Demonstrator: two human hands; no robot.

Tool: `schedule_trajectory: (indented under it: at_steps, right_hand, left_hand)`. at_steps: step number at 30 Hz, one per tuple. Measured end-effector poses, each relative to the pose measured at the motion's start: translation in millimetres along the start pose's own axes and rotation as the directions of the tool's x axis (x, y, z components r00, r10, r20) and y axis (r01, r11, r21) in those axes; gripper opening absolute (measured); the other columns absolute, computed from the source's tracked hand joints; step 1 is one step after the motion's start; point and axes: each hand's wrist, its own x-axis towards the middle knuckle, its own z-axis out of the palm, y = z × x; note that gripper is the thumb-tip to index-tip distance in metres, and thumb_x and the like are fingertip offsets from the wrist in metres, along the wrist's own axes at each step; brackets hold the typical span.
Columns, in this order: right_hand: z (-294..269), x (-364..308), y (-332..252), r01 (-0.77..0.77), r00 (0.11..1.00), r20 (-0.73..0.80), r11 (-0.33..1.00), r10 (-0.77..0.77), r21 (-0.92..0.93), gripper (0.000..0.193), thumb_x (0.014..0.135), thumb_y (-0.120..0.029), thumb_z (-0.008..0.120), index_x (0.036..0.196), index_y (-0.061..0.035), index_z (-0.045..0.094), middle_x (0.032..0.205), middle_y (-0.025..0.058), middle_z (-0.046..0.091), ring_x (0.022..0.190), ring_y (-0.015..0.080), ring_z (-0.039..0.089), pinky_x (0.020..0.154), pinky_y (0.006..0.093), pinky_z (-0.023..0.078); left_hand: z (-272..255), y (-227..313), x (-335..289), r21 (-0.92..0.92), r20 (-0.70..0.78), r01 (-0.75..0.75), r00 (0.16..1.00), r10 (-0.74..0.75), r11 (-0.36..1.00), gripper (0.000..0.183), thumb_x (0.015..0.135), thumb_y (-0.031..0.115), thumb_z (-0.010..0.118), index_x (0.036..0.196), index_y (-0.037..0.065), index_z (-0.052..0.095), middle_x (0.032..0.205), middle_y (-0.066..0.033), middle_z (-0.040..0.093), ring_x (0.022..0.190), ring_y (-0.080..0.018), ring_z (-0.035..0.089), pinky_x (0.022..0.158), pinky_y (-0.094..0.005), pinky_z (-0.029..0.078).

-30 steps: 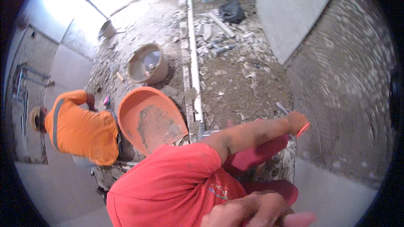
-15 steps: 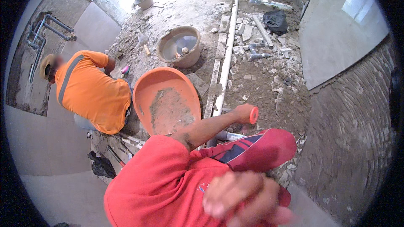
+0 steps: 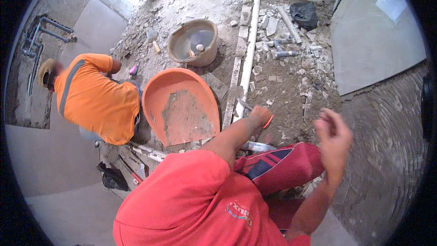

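My left hand (image 3: pixel 261 115) is wrapped round a hand tool's orange handle (image 3: pixel 268 121), above the rubble just beyond my bent knee. A thin grey metal part (image 3: pixel 245 104) of that tool juts out on the far side of the fist; its full shape is hidden. Raised to the right of my knee, my right hand (image 3: pixel 334 141) has loosely bent fingers and nothing visible in it. Left of my left forearm lies a wide orange scoop-shaped pan (image 3: pixel 152 105) with grey mortar (image 3: pixel 186 114) in it.
A co-worker in an orange shirt (image 3: pixel 98 100) crouches at left. A bucket of water (image 3: pixel 193 43) stands beyond the pan. A white pipe (image 3: pixel 251 41) runs along a row of bricks. Broken tile and a black bag (image 3: pixel 304 16) lie right of it. Ridged adhesive (image 3: pixel 387 155) covers the right side.
My right hand has moved from in front of my chest up and right, past my knee. My left hand has shifted slightly left and turned, so the tool's metal part now shows.
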Motion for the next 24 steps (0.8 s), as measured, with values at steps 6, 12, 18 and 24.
schedule_trajectory:
  at_steps: [6,12,18,24]
  right_hand:
    - [-40,-45,69,-0.052,0.762,-0.591,0.934,0.265,0.352,0.039,0.104,-0.034,0.058,0.079,-0.0044,0.054,0.063,0.0033,0.054,0.049,0.0107,0.051,0.045,0.0260,0.042]
    - [-46,-139,262,-0.627,0.577,-0.765,0.755,0.285,-0.192,0.042,0.105,-0.037,0.053,0.085,-0.0007,0.061,0.070,0.0107,0.062,0.058,0.0213,0.055,0.059,0.0404,0.049]
    - [24,-261,397,-0.644,0.758,-0.144,0.694,0.636,-0.324,0.046,0.095,-0.038,0.062,0.125,-0.0028,0.061,0.104,0.0175,0.070,0.097,0.0359,0.066,0.086,0.0482,0.052]
    - [93,-315,395,-0.769,0.475,0.051,0.443,0.878,-0.462,0.051,0.094,-0.040,0.063,0.127,-0.0012,0.059,0.108,0.0204,0.068,0.101,0.0380,0.065,0.088,0.0492,0.052]
  left_hand:
    - [44,-22,23,-0.177,-0.239,0.040,0.968,-0.082,0.983,0.018,0.079,0.022,0.071,0.091,0.009,0.071,0.089,-0.0131,0.075,0.088,-0.0330,0.073,0.078,-0.0487,0.054]
    - [13,-45,38,-0.068,-0.528,0.027,0.847,-0.058,0.997,0.027,0.092,0.025,0.058,0.111,0.006,0.062,0.102,-0.0124,0.068,0.101,-0.0266,0.065,0.091,-0.0396,0.045]
    - [26,-53,61,0.038,-0.625,0.129,0.777,-0.078,0.991,0.049,0.090,0.020,0.058,0.134,0.002,0.051,0.124,-0.0158,0.056,0.118,-0.0293,0.054,0.100,-0.0443,0.040]
    - [25,-50,75,-0.069,-0.621,0.140,0.769,-0.153,0.988,0.034,0.088,0.021,0.060,0.118,0.004,0.056,0.112,-0.0119,0.057,0.112,-0.0265,0.054,0.096,-0.0427,0.039]
